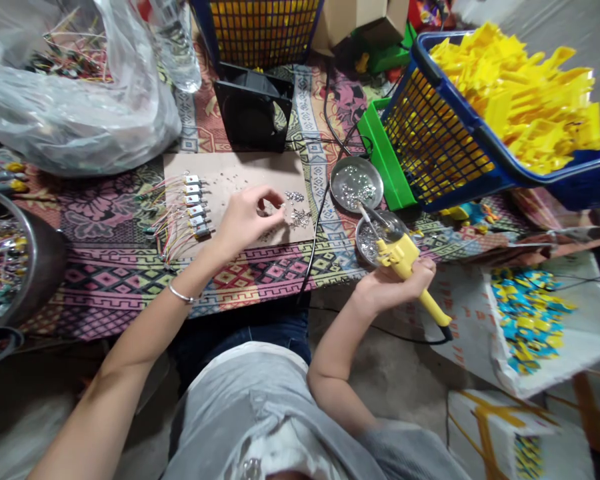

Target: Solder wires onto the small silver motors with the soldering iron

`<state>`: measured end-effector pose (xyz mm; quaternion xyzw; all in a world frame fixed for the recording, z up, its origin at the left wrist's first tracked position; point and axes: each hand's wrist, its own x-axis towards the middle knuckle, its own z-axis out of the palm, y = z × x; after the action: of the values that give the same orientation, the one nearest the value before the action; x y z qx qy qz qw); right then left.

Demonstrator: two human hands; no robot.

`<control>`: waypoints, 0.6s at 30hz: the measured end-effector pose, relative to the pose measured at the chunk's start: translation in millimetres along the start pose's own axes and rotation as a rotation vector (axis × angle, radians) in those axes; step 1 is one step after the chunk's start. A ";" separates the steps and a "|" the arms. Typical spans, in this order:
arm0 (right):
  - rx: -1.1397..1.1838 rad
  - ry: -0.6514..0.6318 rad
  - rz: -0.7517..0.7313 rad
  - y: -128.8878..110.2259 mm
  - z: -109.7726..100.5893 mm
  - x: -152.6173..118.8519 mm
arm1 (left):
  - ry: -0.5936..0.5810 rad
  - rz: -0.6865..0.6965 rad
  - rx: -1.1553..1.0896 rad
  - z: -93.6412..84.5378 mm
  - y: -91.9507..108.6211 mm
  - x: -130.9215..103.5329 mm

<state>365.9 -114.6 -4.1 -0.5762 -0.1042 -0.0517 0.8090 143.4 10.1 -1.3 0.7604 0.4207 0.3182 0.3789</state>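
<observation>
My left hand [254, 215] is over a cardboard sheet [235, 163], thumb and index finger closed in a pinch. Whatever sits between the fingertips is too small to make out. Beside them lie small piles of tiny metal parts [299, 219]. My right hand [395, 285] grips a yellow soldering gun [399, 257] by its handle. The gun's tip points up and left, above two round metal dishes. The farther dish [337, 193] holds small shiny bits; the nearer dish [363, 243] is partly hidden by the gun. Several small motors [194, 210] with thin wires stand in a column left of my left hand.
A black fan [253, 113] stands behind the cardboard. At right are a green tray [387, 157] and a blue basket [440, 133] of yellow plastic parts. At left are a plastic bag [105, 133] and a metal pot [43, 243] of wired parts. A black cable [316, 247] crosses the cloth.
</observation>
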 end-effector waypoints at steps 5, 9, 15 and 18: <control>0.002 0.009 -0.014 5.4 -4.0 4.0 | -0.181 -0.086 0.123 -15.4 -2.5 -19.3; -0.070 0.003 0.005 11.9 -4.2 1.9 | -0.210 -0.110 0.312 -5.3 -4.0 -38.4; -0.053 -0.017 0.051 7.5 2.2 -6.7 | -0.233 -0.109 0.320 -3.7 -5.9 -39.7; -0.051 -0.024 0.066 5.1 4.0 -9.0 | -0.205 -0.084 0.400 -2.5 -6.9 -38.2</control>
<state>357.7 -109.5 -9.5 -0.6003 -0.0933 -0.0207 0.7940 121.7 -20.3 -12.2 0.8305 0.4660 0.1334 0.2744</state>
